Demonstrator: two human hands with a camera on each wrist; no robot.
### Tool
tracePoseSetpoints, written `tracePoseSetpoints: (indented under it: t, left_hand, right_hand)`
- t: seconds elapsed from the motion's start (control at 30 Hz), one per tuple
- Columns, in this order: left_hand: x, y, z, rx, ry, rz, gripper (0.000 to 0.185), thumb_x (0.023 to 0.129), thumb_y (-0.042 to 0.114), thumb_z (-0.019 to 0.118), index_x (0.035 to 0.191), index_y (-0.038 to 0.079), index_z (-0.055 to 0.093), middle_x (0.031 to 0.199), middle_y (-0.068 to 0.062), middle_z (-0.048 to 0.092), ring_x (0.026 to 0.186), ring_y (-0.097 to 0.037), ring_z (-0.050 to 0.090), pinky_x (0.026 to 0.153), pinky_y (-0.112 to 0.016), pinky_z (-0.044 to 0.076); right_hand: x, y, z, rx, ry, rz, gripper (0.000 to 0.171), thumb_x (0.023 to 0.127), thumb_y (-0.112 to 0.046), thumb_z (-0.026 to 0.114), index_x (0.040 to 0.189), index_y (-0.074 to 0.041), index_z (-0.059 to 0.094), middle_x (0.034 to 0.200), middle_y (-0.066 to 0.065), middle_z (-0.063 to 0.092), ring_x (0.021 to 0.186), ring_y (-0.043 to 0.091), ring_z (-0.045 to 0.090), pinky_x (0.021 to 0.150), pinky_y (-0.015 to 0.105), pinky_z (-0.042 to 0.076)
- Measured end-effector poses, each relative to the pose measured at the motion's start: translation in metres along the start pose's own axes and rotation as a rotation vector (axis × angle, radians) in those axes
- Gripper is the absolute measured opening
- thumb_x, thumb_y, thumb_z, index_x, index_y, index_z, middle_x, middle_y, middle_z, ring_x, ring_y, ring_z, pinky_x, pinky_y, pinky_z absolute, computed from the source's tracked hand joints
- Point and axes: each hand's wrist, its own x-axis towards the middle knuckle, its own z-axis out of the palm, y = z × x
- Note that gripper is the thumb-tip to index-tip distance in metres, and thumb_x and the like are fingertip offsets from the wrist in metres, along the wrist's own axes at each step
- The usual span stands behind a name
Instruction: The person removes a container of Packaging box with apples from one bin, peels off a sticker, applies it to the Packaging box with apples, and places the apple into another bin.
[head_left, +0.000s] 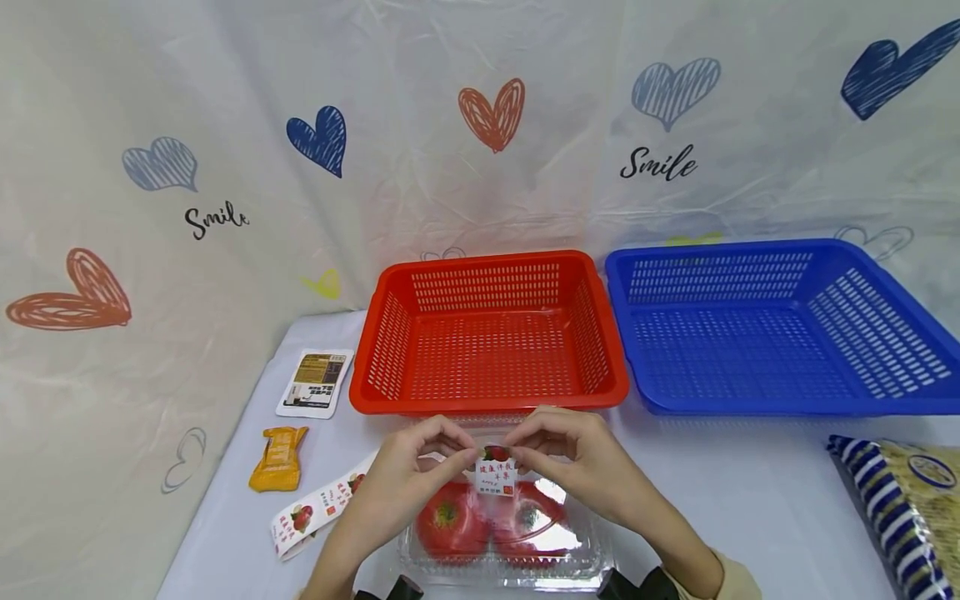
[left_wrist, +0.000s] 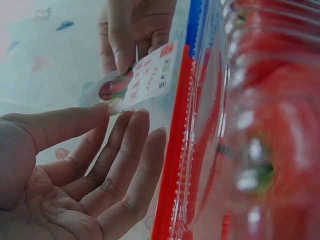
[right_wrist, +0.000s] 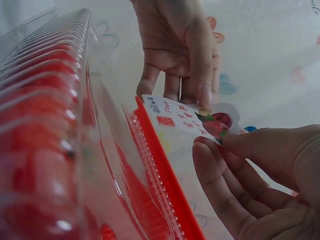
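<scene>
White cloth covers the table (head_left: 750, 500); a heart-printed "Smile" sheet (head_left: 225, 167) hangs behind. Left hand (head_left: 405, 479) and right hand (head_left: 573, 458) both pinch the apple label (head_left: 497, 473) on the clear clamshell (head_left: 510, 567), near the red basket (head_left: 487, 400).

You have a red slotted basket (head_left: 489, 333) and a blue slotted basket (head_left: 780, 329). The clear box (head_left: 506, 542) shows red fruit (head_left: 452, 521). The label (head_left: 497, 473) is white with red print. The backdrop (head_left: 225, 125) is white with blue and orange hearts. The packet (head_left: 279, 458) is yellow.
</scene>
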Motion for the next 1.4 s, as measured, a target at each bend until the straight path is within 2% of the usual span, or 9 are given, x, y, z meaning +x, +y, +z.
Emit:
tracePoseSetpoints:
  t: [0.1,0.3,0.6,0.77,1.0,1.23,1.4]
  left_hand:
    - [0.000,-0.003,-0.001,0.024,0.013,0.009,0.014,0.097,0.014,0.077,0.105,0.004,0.073,0.098,-0.005,0.073,0.089,-0.020,0.072,0.079,-0.033,0.063]
    - [0.000,-0.008,-0.003,0.050,-0.007,0.040,0.010,0.094,0.009,0.078,0.103,0.006,0.075,0.096,-0.002,0.075,0.088,-0.016,0.072,0.079,-0.028,0.062]
    - [0.000,-0.010,-0.005,0.054,-0.033,0.032,0.012,0.091,0.003,0.080,0.101,0.004,0.074,0.096,-0.004,0.073,0.086,-0.015,0.072,0.077,-0.027,0.062]
    - [0.001,-0.012,-0.004,0.074,-0.042,0.031,0.012,0.091,0.003,0.080,0.100,0.005,0.074,0.094,-0.002,0.073,0.084,-0.014,0.072,0.076,-0.027,0.062]
    - [0.002,-0.013,-0.003,0.032,-0.057,0.039,0.013,0.090,0.000,0.080,0.101,0.002,0.073,0.094,-0.005,0.074,0.083,-0.013,0.071,0.075,-0.027,0.062]
    - [0.003,-0.014,-0.003,0.020,-0.059,0.044,0.014,0.089,0.000,0.081,0.102,0.000,0.073,0.094,-0.006,0.073,0.082,-0.013,0.071,0.074,-0.026,0.062]
    - [0.003,-0.015,-0.002,0.028,-0.052,0.036,0.016,0.088,-0.001,0.081,0.101,0.001,0.073,0.093,-0.007,0.073,0.081,-0.013,0.070,0.074,-0.026,0.062]
  right_hand:
    - [0.000,0.000,0.000,-0.008,-0.015,0.040,0.014,0.095,0.000,0.074,0.108,-0.004,0.076,0.098,0.005,0.072,0.086,0.019,0.072,0.085,0.032,0.063]
    - [0.002,0.001,0.002,-0.041,-0.043,0.073,0.012,0.096,-0.001,0.073,0.106,-0.006,0.076,0.098,0.001,0.073,0.085,0.017,0.072,0.083,0.030,0.063]
    - [0.005,0.001,0.005,-0.034,-0.094,0.121,0.010,0.095,-0.002,0.074,0.104,-0.005,0.076,0.096,0.002,0.075,0.084,0.022,0.073,0.086,0.027,0.061]
    - [0.005,0.000,0.005,-0.065,-0.097,0.152,0.008,0.095,-0.005,0.076,0.102,-0.007,0.077,0.093,-0.002,0.074,0.083,0.018,0.072,0.086,0.026,0.061]
    - [0.005,0.000,0.006,-0.083,-0.106,0.160,0.006,0.095,-0.006,0.076,0.100,-0.008,0.077,0.092,-0.002,0.074,0.082,0.014,0.072,0.086,0.026,0.060]
    - [0.005,0.000,0.006,-0.095,-0.102,0.148,0.010,0.093,0.000,0.076,0.101,-0.005,0.076,0.092,-0.005,0.074,0.082,0.012,0.071,0.082,0.026,0.061]
    - [0.005,0.001,0.007,-0.125,-0.097,0.118,0.011,0.091,-0.001,0.079,0.101,-0.005,0.076,0.094,0.001,0.074,0.082,0.010,0.070,0.079,0.027,0.062]
